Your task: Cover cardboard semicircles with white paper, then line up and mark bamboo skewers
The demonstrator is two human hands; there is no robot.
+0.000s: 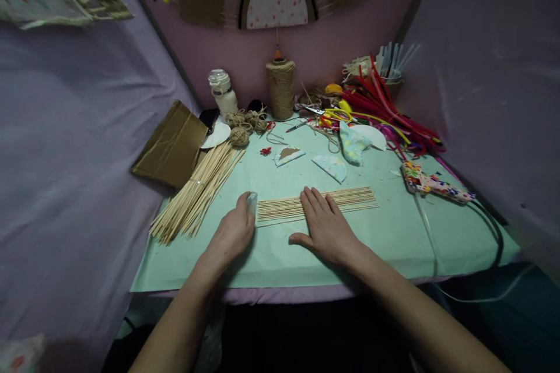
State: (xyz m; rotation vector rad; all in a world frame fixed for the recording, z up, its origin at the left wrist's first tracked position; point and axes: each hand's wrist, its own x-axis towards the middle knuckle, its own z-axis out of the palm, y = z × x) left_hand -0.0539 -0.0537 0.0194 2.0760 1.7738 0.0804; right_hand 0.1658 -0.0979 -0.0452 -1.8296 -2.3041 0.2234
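Thin wooden sticks (280, 210) lie side by side in a flat row on the green table cover. My right hand (326, 227) rests palm down across their middle, fingers stretched out and thumb apart. At the row's left end, my left hand (236, 227) is closed around a clear, shiny object (252, 203) standing on edge against the stick ends; most of it is hidden by the fingers. A larger bundle of sticks (199, 189), held by a band, lies to the left. Two half-round fabric pieces (330, 168) (289, 155) lie beyond the row.
Cardboard (170, 145) leans at the left. Behind are a white bottle (223, 92), twine balls (239, 136), a twine spool (280, 88), scissors (315, 111) and red strips (376, 99). A patterned glue gun (437, 186) with a cable lies at the right.
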